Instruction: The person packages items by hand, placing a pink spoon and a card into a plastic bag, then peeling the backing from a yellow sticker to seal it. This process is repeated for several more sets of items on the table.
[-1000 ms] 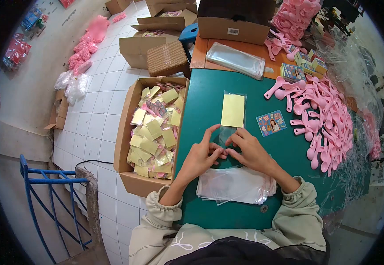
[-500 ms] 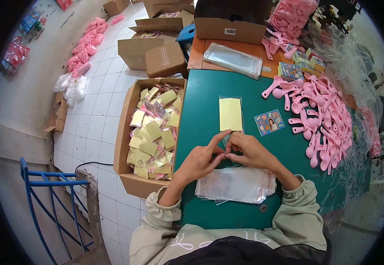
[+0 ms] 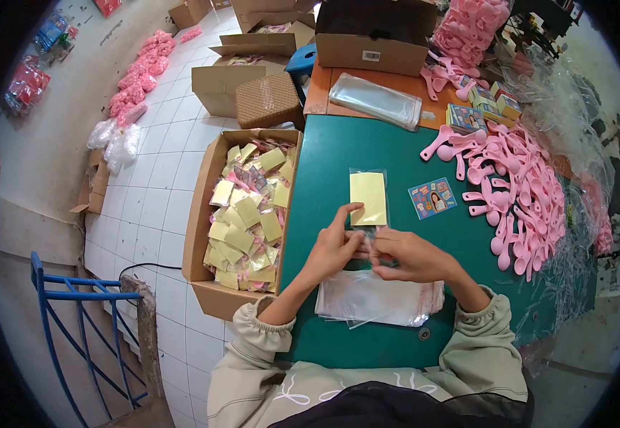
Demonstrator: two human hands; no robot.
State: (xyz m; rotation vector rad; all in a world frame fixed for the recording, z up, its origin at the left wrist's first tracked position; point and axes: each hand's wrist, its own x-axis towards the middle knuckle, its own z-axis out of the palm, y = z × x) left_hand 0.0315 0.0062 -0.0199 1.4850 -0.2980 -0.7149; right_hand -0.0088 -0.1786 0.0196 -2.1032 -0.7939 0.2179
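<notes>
In the head view, the card (image 3: 369,197) lies in a clear bag (image 3: 386,189), just beyond both hands. The left hand (image 3: 335,250) points its index over the card's edge; the right hand (image 3: 413,255) bunches narrowly. Whether either pinches the bag is unclear.

Loose card (image 3: 432,198) lies on the desk (image 3: 324,157). Relative to it: packet (image 3: 367,198) left, carton (image 3: 228,303) further left, spoon pile (image 3: 531,182) right, bag stack (image 3: 385,296) front-left, bag bundle (image 3: 375,100) behind-left.

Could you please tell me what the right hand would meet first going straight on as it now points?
Most likely the left hand, which lies across from the right hand, though depth is hard to judge.
</notes>
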